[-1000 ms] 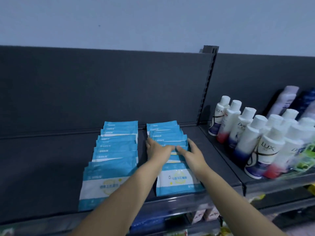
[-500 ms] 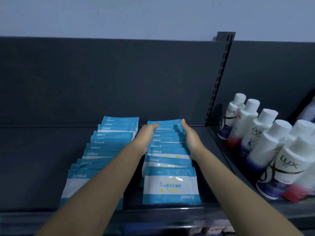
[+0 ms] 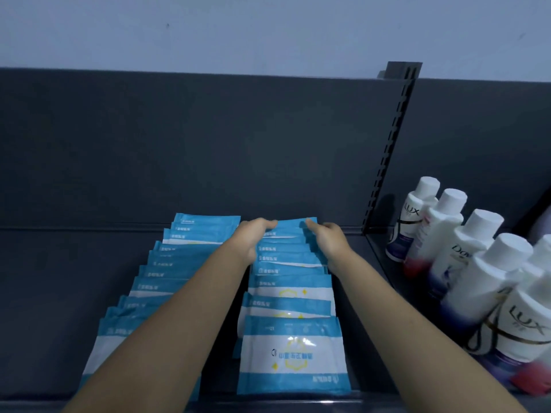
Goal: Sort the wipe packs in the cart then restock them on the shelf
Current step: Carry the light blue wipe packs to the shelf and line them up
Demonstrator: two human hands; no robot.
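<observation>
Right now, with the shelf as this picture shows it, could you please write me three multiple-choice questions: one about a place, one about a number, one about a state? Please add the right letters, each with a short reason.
1. Where on the right row of wipe packs are the left hand and the right hand?
A) at its front end
B) at its middle
C) at its rear end

2. How many rows of wipe packs lie on the shelf?
A) one
B) two
C) four

3. How do the packs lie within each row?
A) overlapping like roof tiles
B) standing upright and apart
C) in a loose heap

Answers:
1 C: the fingers of both hands curl over the rearmost packs, next to the back panel.
2 B: the left row lies beside the right row, and there is no other row.
3 A: each pack covers part of the one behind it.
</observation>
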